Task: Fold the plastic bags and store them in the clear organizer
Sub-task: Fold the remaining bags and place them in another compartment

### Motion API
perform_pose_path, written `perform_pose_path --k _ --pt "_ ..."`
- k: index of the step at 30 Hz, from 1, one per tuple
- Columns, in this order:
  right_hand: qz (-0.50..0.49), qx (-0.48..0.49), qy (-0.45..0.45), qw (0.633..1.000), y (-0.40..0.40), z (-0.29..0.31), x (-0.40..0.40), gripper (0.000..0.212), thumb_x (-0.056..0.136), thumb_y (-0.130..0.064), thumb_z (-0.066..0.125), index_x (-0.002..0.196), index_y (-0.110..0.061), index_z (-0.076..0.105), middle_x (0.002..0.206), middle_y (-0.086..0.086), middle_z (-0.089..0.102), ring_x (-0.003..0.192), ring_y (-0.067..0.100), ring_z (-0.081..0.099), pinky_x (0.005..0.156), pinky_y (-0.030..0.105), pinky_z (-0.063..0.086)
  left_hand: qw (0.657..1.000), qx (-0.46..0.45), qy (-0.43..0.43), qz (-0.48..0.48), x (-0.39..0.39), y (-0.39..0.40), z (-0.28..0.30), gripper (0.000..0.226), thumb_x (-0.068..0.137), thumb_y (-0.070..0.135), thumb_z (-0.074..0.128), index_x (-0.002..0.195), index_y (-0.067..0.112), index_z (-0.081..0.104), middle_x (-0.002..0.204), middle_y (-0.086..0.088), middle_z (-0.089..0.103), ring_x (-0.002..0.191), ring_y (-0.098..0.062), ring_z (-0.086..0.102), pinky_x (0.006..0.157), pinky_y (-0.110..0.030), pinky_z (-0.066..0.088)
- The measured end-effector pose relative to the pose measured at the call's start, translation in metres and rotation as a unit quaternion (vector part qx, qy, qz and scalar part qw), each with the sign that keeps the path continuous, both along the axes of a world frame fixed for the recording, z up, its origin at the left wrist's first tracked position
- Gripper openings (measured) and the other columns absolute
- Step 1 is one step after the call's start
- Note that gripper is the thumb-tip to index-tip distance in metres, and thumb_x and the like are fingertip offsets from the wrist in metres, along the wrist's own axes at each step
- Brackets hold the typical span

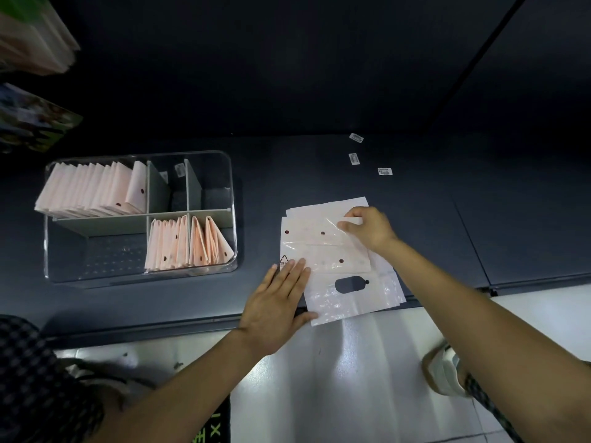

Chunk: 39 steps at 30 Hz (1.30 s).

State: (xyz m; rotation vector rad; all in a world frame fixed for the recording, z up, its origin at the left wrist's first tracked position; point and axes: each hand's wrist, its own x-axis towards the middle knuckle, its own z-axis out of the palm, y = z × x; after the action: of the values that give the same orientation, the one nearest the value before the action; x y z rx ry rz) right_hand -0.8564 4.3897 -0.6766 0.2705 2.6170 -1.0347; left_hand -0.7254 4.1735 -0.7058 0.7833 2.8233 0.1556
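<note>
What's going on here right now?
A person is folding a plastic bag on a dark counter. The left hand presses flat on the bag's near left corner, while the right hand pinches its far edge mid-fold. More flat bags lie underneath. To the left, the organizer already holds folded bags in three compartments; the others hold none.

So we've got thin, glossy, crinkly plastic bags (pixel 339 251) at centre right, a smooth clear plastic organizer (pixel 140 276) at left, on a dark matt bench (pixel 319 167); shiny floor (pixel 351 362) below.
</note>
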Motion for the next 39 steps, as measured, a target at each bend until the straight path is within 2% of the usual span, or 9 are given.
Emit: perform_pose_path --k 5,8,10,16,21,25,29,33,39 --pt "0.055 0.183 0.204 0.96 -0.015 0.012 0.04 0.036 0.092 -0.027 0.057 0.125 -0.013 0.057 0.13 0.009 0.054 0.121 0.03 0.045 0.103 0.038 0.034 1.0 0.0 -0.011 0.012 0.001 0.004 -0.004 0.084 0.086 0.07 0.005 0.149 0.016 -0.012 0.156 -0.006 -0.017 0.144 -0.021 -0.016 0.116 -0.037 -0.015" --pt "0.276 0.207 0.298 0.89 -0.033 0.005 0.085 0.041 0.094 -0.025 0.05 0.129 -0.004 0.055 0.136 0.01 0.053 0.129 0.029 0.048 0.109 0.048 0.033 1.0 -0.001 -0.015 0.023 0.003 0.006 -0.005 0.084 0.084 0.07 0.001 0.147 0.018 -0.016 0.154 -0.008 -0.023 0.143 -0.022 -0.021 0.117 -0.036 -0.014" --pt "0.386 0.214 0.219 0.87 -0.039 -0.005 0.108 0.054 0.098 -0.038 0.035 0.141 -0.005 0.04 0.15 0.007 0.034 0.14 0.025 0.029 0.115 0.049 0.016 0.999 -0.002 -0.018 0.029 0.004 0.007 -0.004 0.084 0.082 0.069 -0.004 0.148 0.018 -0.014 0.152 -0.008 -0.025 0.143 -0.023 -0.021 0.116 -0.036 -0.016" --pt "0.428 0.288 0.118 0.849 0.009 -0.015 0.116 0.078 0.093 -0.063 0.016 0.148 -0.015 -0.009 0.154 -0.003 -0.02 0.143 0.012 -0.019 0.117 0.03 -0.015 0.999 -0.028 -0.009 0.024 0.004 0.004 -0.003 0.074 0.086 0.066 -0.003 0.141 0.022 -0.024 0.154 -0.009 -0.023 0.143 -0.023 -0.021 0.116 -0.041 -0.015" --pt "0.442 0.3 0.109 0.838 0.063 -0.002 0.114 0.079 0.089 -0.066 0.006 0.15 -0.016 0.006 0.157 -0.004 -0.003 0.145 0.012 -0.007 0.118 0.035 -0.01 1.0 -0.007 -0.002 0.022 -0.008 -0.003 0.005 0.064 0.095 0.058 0.014 0.15 0.027 0.009 0.159 -0.004 0.003 0.146 -0.022 -0.006 0.117 -0.04 -0.013" --pt "0.329 0.194 0.161 0.91 0.053 0.008 0.098 0.057 0.093 -0.053 0.036 0.13 -0.015 0.057 0.144 -0.005 0.044 0.14 0.013 0.031 0.117 0.027 0.013 0.997 0.068 0.017 0.03 -0.029 0.0 0.015 0.05 0.095 0.052 0.038 0.132 0.02 0.047 0.138 -0.004 0.042 0.136 -0.021 0.031 0.117 -0.032 -0.001" --pt "0.257 0.172 0.156 0.938 0.031 0.004 0.082 0.046 0.092 -0.044 0.054 0.133 -0.025 0.051 0.143 -0.013 0.043 0.132 0.009 0.038 0.108 0.022 0.024 0.995 0.07 0.05 0.04 -0.043 0.002 0.016 0.048 0.091 0.051 0.048 0.127 0.019 0.05 0.122 0.002 0.049 0.114 -0.019 0.047 0.104 -0.029 0.026" --pt "0.294 0.223 0.166 0.914 0.026 -0.006 0.079 0.052 0.091 -0.04 0.056 0.137 -0.017 0.047 0.145 -0.005 0.043 0.132 0.016 0.039 0.11 0.027 0.027 0.994 0.068 0.086 0.021 -0.052 0.0 0.022 0.04 0.077 0.034 0.074 0.107 0.008 0.067 0.116 -0.01 0.064 0.096 -0.028 0.063 0.089 -0.036 0.047" --pt "0.331 0.26 0.344 0.839 0.032 -0.006 0.078 0.044 0.073 -0.021 0.078 0.113 -0.007 0.067 0.109 0.004 0.07 0.094 0.021 0.069 0.078 0.032 0.055 0.98 0.119 0.155 -0.037 -0.065 -0.011 0.021 0.02 0.071 0.025 0.082 0.088 0.014 0.075 0.101 -0.003 0.073 0.078 -0.022 0.069 0.073 -0.031 0.055"
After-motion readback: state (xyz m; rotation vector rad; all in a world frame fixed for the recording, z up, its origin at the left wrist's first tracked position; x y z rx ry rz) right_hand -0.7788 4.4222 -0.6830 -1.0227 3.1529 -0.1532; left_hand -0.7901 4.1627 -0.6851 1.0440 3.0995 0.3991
